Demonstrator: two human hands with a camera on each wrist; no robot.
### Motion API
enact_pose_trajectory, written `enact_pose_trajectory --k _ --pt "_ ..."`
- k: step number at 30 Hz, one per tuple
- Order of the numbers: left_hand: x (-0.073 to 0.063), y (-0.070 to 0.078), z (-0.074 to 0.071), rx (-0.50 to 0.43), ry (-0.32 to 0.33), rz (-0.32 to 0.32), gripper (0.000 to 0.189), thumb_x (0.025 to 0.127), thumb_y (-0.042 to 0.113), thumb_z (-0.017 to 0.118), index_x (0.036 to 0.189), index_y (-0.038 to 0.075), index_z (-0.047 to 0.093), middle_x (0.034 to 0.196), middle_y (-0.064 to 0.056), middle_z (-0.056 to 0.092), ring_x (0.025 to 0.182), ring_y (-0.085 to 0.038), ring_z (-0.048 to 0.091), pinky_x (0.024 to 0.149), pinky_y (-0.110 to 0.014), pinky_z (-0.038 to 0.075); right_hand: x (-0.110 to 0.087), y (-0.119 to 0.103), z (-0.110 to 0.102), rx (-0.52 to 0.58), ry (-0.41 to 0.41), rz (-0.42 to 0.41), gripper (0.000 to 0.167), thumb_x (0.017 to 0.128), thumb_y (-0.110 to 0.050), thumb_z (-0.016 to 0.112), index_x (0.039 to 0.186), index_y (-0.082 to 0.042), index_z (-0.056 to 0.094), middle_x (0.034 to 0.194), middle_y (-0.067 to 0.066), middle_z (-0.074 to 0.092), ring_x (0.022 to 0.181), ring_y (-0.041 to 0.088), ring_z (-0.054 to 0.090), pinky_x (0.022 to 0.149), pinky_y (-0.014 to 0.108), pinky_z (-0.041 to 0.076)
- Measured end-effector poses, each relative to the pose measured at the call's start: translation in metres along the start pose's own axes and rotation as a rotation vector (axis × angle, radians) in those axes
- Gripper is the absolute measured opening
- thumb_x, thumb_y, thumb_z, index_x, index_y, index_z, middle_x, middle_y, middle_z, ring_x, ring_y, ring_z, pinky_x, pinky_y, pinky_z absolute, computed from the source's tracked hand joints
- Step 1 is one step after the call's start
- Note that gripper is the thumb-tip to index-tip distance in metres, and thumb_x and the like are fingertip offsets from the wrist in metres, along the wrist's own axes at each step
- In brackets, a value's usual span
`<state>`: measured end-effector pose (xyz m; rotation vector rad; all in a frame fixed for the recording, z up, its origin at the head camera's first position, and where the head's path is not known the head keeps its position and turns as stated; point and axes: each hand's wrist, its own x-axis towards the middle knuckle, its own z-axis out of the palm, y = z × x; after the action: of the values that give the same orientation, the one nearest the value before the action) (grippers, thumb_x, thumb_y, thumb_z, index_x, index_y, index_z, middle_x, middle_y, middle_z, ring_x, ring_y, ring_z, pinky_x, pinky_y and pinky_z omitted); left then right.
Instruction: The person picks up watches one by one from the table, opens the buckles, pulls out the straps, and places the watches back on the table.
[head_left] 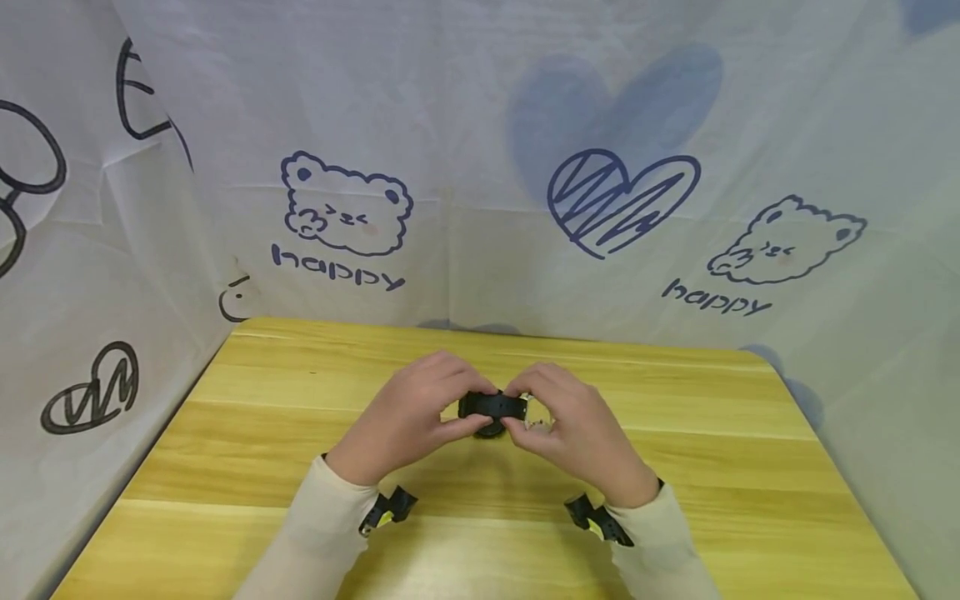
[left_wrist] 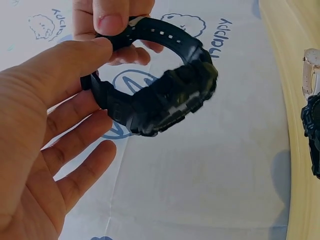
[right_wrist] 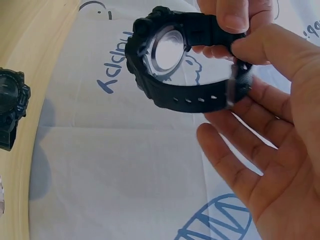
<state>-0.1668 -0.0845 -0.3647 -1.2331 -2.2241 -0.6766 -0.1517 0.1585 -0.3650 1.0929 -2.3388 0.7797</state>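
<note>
A black wristwatch (head_left: 497, 406) with its strap bent round into a loop is held up between both hands. My left hand (head_left: 411, 421) pinches the strap between thumb and forefinger, its other fingers loosely spread in the left wrist view. From the other side, my right hand (head_left: 576, 423) pinches the strap near the buckle (right_wrist: 231, 86). The shiny round case back (right_wrist: 168, 52) faces the right wrist view, while the watch's bulky case (left_wrist: 167, 102) hangs at the loop's far side in the left one. Strap ends are partly covered by the fingertips.
On the wooden table (head_left: 300, 417) lie a second black watch (right_wrist: 10, 95) and a pale-strapped watch (left_wrist: 311, 72), mostly hidden by my hands in the head view. A white cloth (head_left: 480, 100) with drawings hangs behind and at the sides. Small black devices (head_left: 600, 518) sit at both wrists.
</note>
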Motion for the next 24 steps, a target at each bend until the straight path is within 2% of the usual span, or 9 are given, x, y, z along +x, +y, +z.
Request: enact_pose_trajectory --k 4,11,18,24 --pt "0.0004 0.0008 0.0009 -0.019 0.003 -0.013 0.029 0.088 0.026 0.085 0.111 0.013 0.074 0.104 0.003 0.071 0.095 -0.013 0.063 0.082 -0.028 0.056 0.0003 0.0003 -0.0006 -0.004 0.012 -0.010 0.019 0.088 -0.012 0.077 0.104 -0.012 0.068 0.102 -0.001 0.069 0.089 0.013 0.065 0.073 0.031 0.059" --pt "-0.0006 -0.0007 0.0007 -0.059 -0.001 -0.058 0.035 0.089 0.027 0.085 0.118 0.013 0.071 0.112 0.003 0.072 0.105 -0.012 0.066 0.093 -0.030 0.056 -0.0009 0.0003 -0.0018 0.012 0.019 0.005 0.018 0.089 -0.013 0.077 0.106 -0.012 0.069 0.104 0.000 0.069 0.090 0.013 0.065 0.075 0.033 0.060" --pt "-0.0008 -0.0004 -0.0001 -0.037 0.007 -0.034 0.031 0.086 0.025 0.086 0.112 0.013 0.074 0.106 0.004 0.074 0.100 -0.012 0.069 0.090 -0.032 0.058 -0.0010 0.0011 -0.0007 0.024 0.004 0.032 0.028 0.088 -0.014 0.081 0.113 -0.010 0.068 0.108 0.001 0.069 0.096 0.015 0.066 0.081 0.034 0.059" --pt "-0.0005 0.0006 0.0006 0.001 -0.007 -0.036 0.031 0.086 0.027 0.087 0.110 0.014 0.074 0.102 0.004 0.073 0.097 -0.013 0.068 0.088 -0.033 0.058 -0.0006 0.0017 0.0005 -0.001 -0.005 0.011 0.024 0.088 -0.015 0.082 0.107 -0.013 0.069 0.104 -0.001 0.069 0.093 0.014 0.065 0.077 0.032 0.058"
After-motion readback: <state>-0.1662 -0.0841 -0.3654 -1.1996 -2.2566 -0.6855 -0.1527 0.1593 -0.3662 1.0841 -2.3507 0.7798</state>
